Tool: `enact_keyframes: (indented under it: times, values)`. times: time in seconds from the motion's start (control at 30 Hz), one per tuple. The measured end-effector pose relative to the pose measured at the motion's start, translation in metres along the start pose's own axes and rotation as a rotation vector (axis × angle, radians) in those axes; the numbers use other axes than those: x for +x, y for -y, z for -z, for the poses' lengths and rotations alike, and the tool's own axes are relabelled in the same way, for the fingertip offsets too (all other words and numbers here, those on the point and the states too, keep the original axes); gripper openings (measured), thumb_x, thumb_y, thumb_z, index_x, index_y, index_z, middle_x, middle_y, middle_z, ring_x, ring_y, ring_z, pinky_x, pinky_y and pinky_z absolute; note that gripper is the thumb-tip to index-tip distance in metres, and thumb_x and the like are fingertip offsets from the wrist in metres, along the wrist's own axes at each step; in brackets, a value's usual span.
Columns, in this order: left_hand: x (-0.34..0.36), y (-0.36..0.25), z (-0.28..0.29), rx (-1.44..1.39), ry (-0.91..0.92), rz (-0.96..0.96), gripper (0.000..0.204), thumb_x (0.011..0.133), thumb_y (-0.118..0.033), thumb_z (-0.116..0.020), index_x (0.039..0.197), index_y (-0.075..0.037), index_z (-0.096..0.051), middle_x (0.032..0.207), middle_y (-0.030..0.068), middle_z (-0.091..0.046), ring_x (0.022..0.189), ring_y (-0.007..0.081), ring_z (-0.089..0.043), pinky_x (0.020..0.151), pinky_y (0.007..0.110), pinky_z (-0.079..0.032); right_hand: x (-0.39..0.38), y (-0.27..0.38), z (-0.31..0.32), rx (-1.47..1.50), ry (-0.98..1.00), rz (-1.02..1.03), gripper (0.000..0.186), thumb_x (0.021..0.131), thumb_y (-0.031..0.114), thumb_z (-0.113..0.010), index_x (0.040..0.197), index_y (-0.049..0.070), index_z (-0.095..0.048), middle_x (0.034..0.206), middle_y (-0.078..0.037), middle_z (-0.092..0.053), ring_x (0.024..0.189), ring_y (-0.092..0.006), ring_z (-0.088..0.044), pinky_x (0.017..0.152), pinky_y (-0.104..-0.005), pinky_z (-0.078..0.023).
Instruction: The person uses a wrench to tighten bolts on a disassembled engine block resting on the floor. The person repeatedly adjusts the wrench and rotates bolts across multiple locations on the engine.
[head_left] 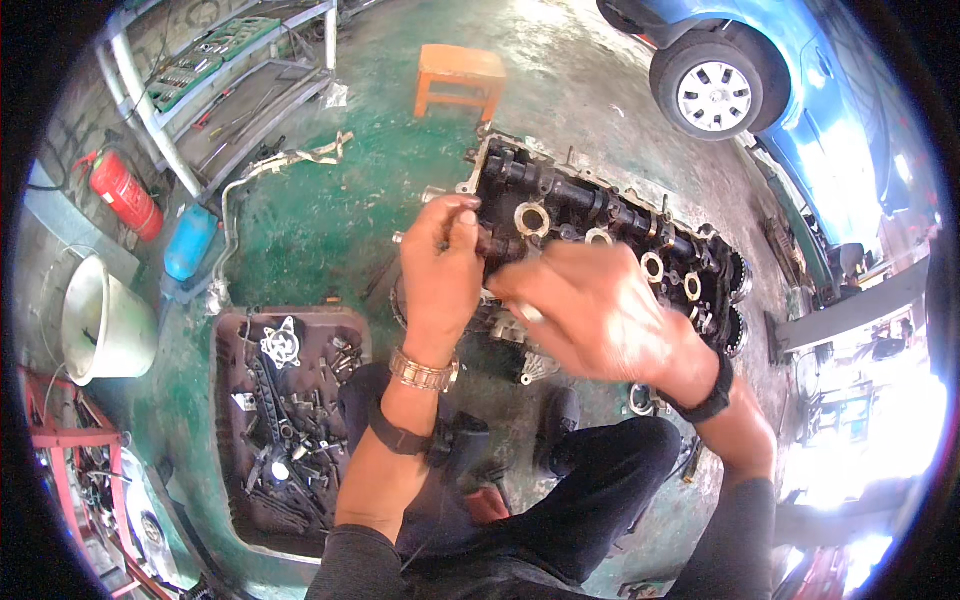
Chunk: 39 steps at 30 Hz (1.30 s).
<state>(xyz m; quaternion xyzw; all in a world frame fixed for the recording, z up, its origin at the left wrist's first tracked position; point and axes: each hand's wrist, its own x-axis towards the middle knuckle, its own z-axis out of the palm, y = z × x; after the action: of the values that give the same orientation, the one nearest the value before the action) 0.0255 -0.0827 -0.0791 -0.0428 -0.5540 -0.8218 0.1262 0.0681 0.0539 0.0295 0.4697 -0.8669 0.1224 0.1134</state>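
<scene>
In front of me sits an engine cylinder head point(625, 215), dark with oil, its camshafts and several pale round rings showing on top. My left hand point(448, 270) is over its near left end, fingers curled in and closed. Whatever those fingers grip is hidden. Just right of it, my right hand point(600, 312) hovers above the near side of the engine, blurred by motion. Its thumb and fingers are drawn together in a pinch, and I cannot make out what is in them. Both hands cover part of the engine.
A brown tray point(228, 440) of loose metal parts lies to my left. Beyond are a white bucket point(130, 330), a blue container point(190, 243), a red fire extinguisher point(125, 192) and a tool rack point(150, 130). An orange stool point(462, 65) stands ahead; a blue car point(820, 90) is at far right.
</scene>
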Motion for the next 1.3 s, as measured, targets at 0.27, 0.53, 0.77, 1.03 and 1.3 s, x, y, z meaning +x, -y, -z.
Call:
enact_keyframes:
  times: [0.27,0.53,0.77,1.03,1.3]
  values:
    - [-0.004,0.014,-0.006,0.103,0.186,0.054,0.02,0.098,-0.01,-0.051,0.114,-0.002,-0.059,0.089,0.0045,-0.067,0.049,0.0034,-0.048,0.042,0.019,-0.037,-0.076,0.006,-0.003,0.203,-0.123,-0.169,0.021,0.075,-0.006,-0.058,0.095,-0.001,-0.06,0.106,-0.018,-0.067,0.084,-0.033,-0.066,0.07,-0.037,-0.053]
    - [-0.006,0.001,-0.01,0.059,0.274,0.153,0.025,0.099,-0.017,-0.05,0.115,0.0,-0.06,0.09,0.0052,-0.07,0.048,0.0061,-0.052,0.04,0.021,-0.038,-0.109,0.002,-0.032,0.586,-0.414,-0.571,0.015,0.083,-0.008,-0.054,0.094,-0.002,-0.063,0.108,-0.017,-0.068,0.098,-0.0283,-0.066,0.085,-0.0356,-0.052]
    - [-0.007,0.004,-0.01,0.032,0.282,0.215,0.029,0.098,-0.023,-0.051,0.113,0.001,-0.06,0.095,0.011,-0.07,0.049,0.0092,-0.052,0.042,0.022,-0.037,-0.112,0.008,-0.055,0.375,-0.528,-0.425,0.018,0.08,-0.01,-0.058,0.094,-0.001,-0.063,0.105,-0.018,-0.068,0.094,-0.03,-0.067,0.081,-0.0363,-0.053]
    - [0.006,0.008,-0.007,-0.23,0.318,0.225,0.026,0.096,-0.016,-0.048,0.11,0.005,-0.056,0.099,0.0234,-0.068,0.052,0.0192,-0.056,0.044,0.028,-0.042,-0.116,0.006,-0.063,0.323,-0.582,-0.348,0.019,0.08,-0.013,-0.053,0.095,-0.003,-0.061,0.104,-0.02,-0.068,0.092,-0.0271,-0.067,0.08,-0.0324,-0.053]
    - [0.017,0.006,0.005,-0.327,0.416,0.311,0.036,0.096,-0.025,-0.051,0.113,0.006,-0.055,0.115,0.0312,-0.061,0.054,0.0171,-0.049,0.045,0.027,-0.039,-0.116,0.002,-0.072,0.406,-0.663,-0.378,0.018,0.083,-0.012,-0.052,0.095,-0.003,-0.061,0.106,-0.019,-0.067,0.091,-0.0268,-0.067,0.079,-0.0322,-0.053]
